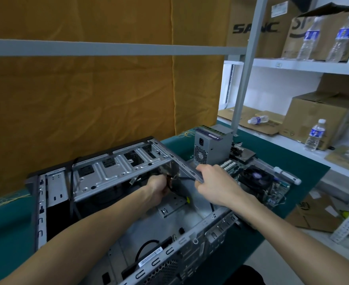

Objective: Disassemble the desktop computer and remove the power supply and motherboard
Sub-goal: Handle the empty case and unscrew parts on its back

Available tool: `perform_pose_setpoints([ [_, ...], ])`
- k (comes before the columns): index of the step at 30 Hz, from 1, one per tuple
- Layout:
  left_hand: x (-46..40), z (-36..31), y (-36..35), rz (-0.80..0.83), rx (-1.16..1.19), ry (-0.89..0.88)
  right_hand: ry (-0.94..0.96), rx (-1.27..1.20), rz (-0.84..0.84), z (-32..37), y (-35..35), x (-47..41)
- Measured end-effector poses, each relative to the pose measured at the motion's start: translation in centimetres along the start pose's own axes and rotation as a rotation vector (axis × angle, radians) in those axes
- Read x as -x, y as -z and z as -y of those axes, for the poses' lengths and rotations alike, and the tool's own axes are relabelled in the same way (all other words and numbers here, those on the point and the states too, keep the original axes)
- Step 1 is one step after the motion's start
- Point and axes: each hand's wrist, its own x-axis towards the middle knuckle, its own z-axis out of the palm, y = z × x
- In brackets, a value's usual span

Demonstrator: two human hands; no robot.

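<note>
Down in the lower middle of the frame, an opened grey computer case (128,182) lies on its side on a green table mat (292,161). The left hand (159,188) reaches deep inside it, under the metal drive frame, with its fingers curled around a bundle of black cables (181,179); exactly what they pinch is hidden. The right hand (212,182) grips the thin metal edge of the case at centre frame, fingers wrapped over the rim. A white barcode sticker (150,259) sits on a black part at the bottom of the case, its print too small to read. Already out of the case, the grey power supply (210,145) stands upright on the mat just right of centre, with a purple label on top that cannot be read. Beside it, nearer the right edge, lies the motherboard (258,182) with its round black fan. In the upper right, white shelves (292,64) hold cardboard boxes, one printed "SANC" (255,27), and several water bottles (344,38) with blue labels. Orange cloth (87,99) fills the upper left.
</note>
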Motion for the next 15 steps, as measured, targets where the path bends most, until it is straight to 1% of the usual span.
perform_pose_setpoints([
  [2, -0.3, 0.0, 0.5, 0.017, -0.047, 0.036, 0.008, 0.028, -0.024, 0.0, -0.1, 0.0],
  [4, -0.3, -0.6, 1.3, 0.055, -0.016, 0.112, 0.027, 0.070, -0.057, 0.1, -0.2, -0.1],
  [6, -0.5, -1.2, 2.2, 0.083, 0.001, 0.154, 0.039, 0.106, -0.052, 0.3, -0.3, -0.2],
  [11, -0.4, -1.5, 2.6, 0.155, 0.083, 0.186, 0.026, 0.074, 0.004, 0.2, -0.5, -1.0],
  [15, -0.7, -1.8, 2.5, 0.171, 0.152, 0.190, 0.009, 0.037, 0.020, -0.2, -0.6, -1.2],
])
